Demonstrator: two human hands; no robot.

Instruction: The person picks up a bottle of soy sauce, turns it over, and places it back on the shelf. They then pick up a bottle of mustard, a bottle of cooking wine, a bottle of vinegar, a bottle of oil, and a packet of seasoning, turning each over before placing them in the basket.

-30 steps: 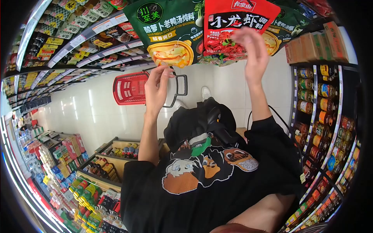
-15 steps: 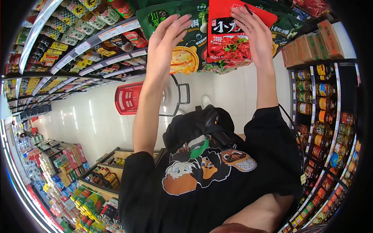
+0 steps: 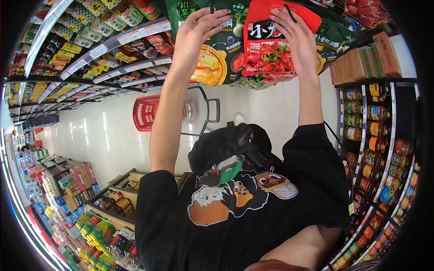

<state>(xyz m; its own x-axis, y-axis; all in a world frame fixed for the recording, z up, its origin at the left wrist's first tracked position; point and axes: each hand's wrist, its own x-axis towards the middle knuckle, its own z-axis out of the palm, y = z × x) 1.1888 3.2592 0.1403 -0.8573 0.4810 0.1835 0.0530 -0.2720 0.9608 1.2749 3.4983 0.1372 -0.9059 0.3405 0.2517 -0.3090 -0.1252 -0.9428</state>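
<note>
Right hand (image 3: 296,43): fingers spread flat over the right side of the red seasoning packet (image 3: 269,54), thumb hidden, so can't tell if it's actually pinched; black peg (image 3: 290,12) sits at the fingertips. Left hand (image 3: 199,31): open, fingers extended, tips on the top edge of the green soup packet (image 3: 212,63), which hangs just left of the red one and partly behind it. Further out: red basket (image 3: 147,113) on the floor below, jar shelves (image 3: 373,122) to the right.
</note>
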